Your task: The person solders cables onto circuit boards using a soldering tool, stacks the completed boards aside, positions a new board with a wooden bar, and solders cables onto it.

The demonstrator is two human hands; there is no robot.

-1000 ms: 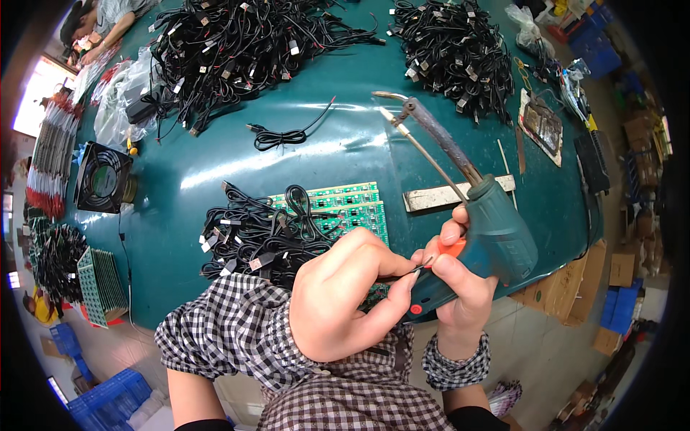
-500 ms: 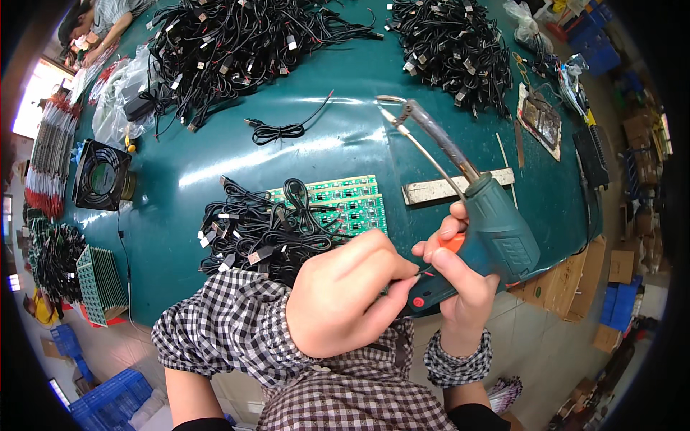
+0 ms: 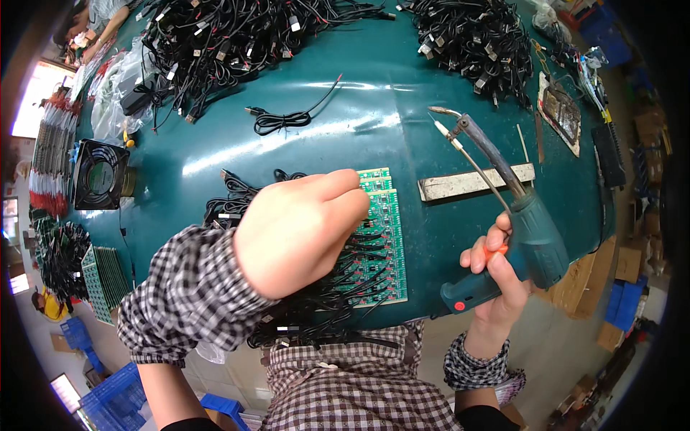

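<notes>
the left hand, grip hidden, cannot tell, overhangs circuit boards; farther right, the right hand clamps a soldering gun.

Over the green mat, room to pass runs between the cooling fan and coiled USB cable; at right, the soldering gun obstructs.

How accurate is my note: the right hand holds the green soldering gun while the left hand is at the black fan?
The left hand's place is wrong: the head view shows it at the green circuit boards. The right hand does hold the green soldering gun.
</notes>
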